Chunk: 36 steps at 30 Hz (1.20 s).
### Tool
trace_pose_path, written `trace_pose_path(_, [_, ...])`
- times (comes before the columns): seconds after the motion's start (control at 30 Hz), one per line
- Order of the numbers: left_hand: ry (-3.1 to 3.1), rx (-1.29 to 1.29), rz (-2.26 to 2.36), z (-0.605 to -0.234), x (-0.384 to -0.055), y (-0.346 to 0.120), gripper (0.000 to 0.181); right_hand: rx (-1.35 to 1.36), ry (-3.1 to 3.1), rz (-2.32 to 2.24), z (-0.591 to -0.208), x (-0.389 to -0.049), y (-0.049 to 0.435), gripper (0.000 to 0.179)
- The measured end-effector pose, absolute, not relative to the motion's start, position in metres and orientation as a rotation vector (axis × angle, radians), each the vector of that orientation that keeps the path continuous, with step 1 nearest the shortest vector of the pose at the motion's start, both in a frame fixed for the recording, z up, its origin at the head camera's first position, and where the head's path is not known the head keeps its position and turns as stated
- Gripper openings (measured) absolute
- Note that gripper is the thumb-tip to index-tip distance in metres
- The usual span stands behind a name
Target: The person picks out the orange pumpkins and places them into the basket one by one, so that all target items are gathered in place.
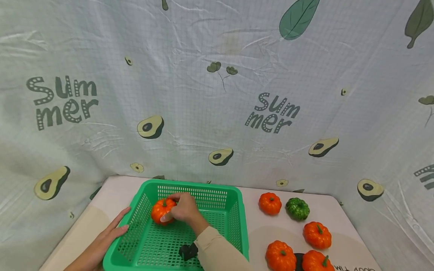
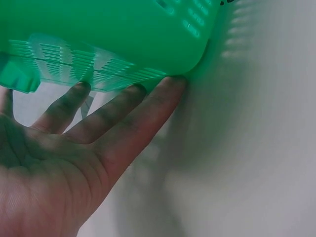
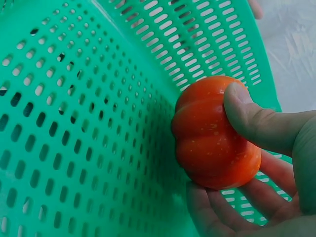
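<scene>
A small orange pumpkin (image 1: 161,213) with a green stem is inside the green plastic basket (image 1: 242,226), toward its left side. My right hand (image 1: 184,207) grips it, thumb on one side and fingers curled round the other. In the right wrist view the same pumpkin (image 3: 212,133) is held close to the basket's slotted floor and wall. Against the outside of the basket's left wall lies my left hand (image 1: 110,235), its fingers straight. The left wrist view shows those fingers (image 2: 143,113) spread, with the tips at the basket's lower edge.
Right of the basket, the pale table (image 1: 257,233) bears more orange pumpkins (image 1: 270,203) and a green one (image 1: 297,209). Two orange pumpkins (image 1: 280,256) lie near the front beside a black patch (image 1: 299,259). A printed cloth (image 1: 190,98) hangs behind the table.
</scene>
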<state>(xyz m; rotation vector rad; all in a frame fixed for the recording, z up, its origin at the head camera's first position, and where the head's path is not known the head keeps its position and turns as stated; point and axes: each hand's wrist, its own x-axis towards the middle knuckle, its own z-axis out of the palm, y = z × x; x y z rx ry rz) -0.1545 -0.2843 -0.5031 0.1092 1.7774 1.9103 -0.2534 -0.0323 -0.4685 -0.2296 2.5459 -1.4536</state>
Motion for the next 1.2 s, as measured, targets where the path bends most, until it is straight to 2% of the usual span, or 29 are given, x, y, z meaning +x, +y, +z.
trace_pose_path(0.73, [1.657, 0.074, 1.959, -0.4964, -0.1512, -0.2829, 0.072, -0.223, 2.499, -1.422, -0.4766, -0.2528, -0.035, 0.059])
trace_pose_path(1.2, [1.643, 0.07, 1.966, -0.4968, -0.1522, -0.2832, 0.074, -0.313, 2.556, -1.293, -0.4785, -0.2527, -0.0332, 0.064])
